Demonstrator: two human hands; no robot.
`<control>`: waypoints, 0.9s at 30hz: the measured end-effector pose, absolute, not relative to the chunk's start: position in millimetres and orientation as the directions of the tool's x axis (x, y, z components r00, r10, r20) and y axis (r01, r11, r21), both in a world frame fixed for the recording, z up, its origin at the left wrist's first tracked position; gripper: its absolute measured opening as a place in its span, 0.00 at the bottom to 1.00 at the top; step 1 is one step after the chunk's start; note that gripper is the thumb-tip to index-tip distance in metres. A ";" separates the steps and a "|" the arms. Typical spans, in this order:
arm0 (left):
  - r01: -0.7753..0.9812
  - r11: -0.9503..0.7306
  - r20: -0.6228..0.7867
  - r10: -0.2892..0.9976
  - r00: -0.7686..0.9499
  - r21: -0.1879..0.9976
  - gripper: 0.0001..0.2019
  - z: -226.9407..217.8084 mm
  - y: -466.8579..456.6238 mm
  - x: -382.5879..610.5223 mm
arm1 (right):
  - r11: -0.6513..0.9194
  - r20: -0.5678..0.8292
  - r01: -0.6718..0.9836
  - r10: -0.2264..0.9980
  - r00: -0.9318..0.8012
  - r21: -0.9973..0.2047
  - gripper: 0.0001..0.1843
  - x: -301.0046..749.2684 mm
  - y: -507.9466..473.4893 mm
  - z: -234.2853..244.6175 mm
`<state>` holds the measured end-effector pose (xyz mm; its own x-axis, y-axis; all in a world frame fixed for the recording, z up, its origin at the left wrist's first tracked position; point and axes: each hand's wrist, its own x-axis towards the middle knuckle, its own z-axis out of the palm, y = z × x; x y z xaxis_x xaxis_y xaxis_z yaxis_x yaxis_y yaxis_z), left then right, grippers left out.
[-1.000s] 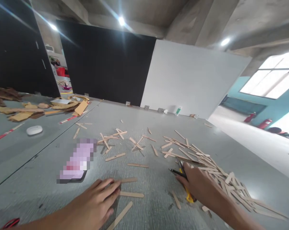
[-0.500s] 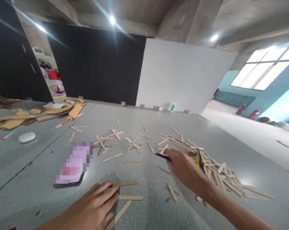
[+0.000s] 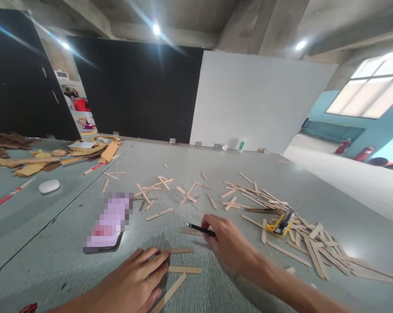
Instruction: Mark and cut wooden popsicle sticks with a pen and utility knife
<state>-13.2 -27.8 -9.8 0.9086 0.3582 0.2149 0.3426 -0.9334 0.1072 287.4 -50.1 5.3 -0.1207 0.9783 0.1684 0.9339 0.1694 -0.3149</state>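
My left hand [image 3: 138, 278] lies on the table with its fingers stretched out, fingertips resting on the ends of two wooden craft sticks, an upper one [image 3: 182, 251] and a lower one [image 3: 186, 270]. A third stick [image 3: 170, 292] slants near my left thumb. My right hand [image 3: 229, 241] is closed around a black pen [image 3: 201, 229], whose tip points left. Just under the pen, a craft stick [image 3: 190, 231] lies flat, partly covered; whether my right fingers touch it I cannot tell.
A yellow utility knife [image 3: 282, 224] lies by a heap of craft sticks [image 3: 318, 243] on the right. More sticks are scattered midtable, some crossed. At left are a phone [image 3: 111, 221], a white rounded case [image 3: 49, 186] and torn cardboard [image 3: 30, 163]. Black and white panels stand behind.
My right hand with the pen has moved left and nearer, from the scattered sticks to the stick in front of me. My left hand stays on its sticks. The view has shifted slightly.
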 end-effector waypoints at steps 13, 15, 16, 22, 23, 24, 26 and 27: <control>0.341 -0.928 0.126 0.360 0.924 0.151 0.19 8.6 -31.6 -8.1 | 0.190 0.284 0.917 0.955 -0.089 -0.350 0.08 276.1 37.6 15.8; 0.346 -0.910 0.145 0.383 0.912 0.229 0.17 6.3 -32.4 -7.7 | 0.200 0.300 0.898 0.951 -0.081 -0.393 0.04 276.4 32.4 18.0; 0.361 -0.889 0.165 0.416 0.894 0.282 0.16 4.4 -32.2 -7.8 | 0.202 0.309 0.883 0.949 -0.069 -0.423 0.03 277.2 27.2 20.2; 0.566 -0.613 0.220 0.761 0.610 0.552 0.15 -2.9 -14.6 -11.7 | 0.213 0.286 0.754 0.958 -0.035 -0.621 0.10 273.1 -21.1 35.6; 0.576 -0.560 0.201 0.798 0.568 0.595 0.14 -1.4 -10.6 -12.1 | 0.218 0.277 0.735 0.960 -0.043 -0.642 0.11 269.5 -29.6 36.5; 0.584 -0.525 0.188 0.821 0.539 0.619 0.15 1.1 -7.5 -12.2 | 0.223 0.268 0.713 0.962 -0.051 -0.665 0.12 265.2 -37.7 36.5; 0.556 -0.475 0.162 0.840 0.519 0.682 0.17 8.4 -4.9 -11.3 | 0.220 0.242 0.652 0.969 -0.058 -0.726 0.13 255.2 -52.2 33.8; 0.504 -0.456 0.147 0.830 0.538 0.733 0.18 12.6 -5.6 -10.4 | 0.212 0.225 0.615 0.973 -0.057 -0.760 0.14 249.8 -58.6 31.3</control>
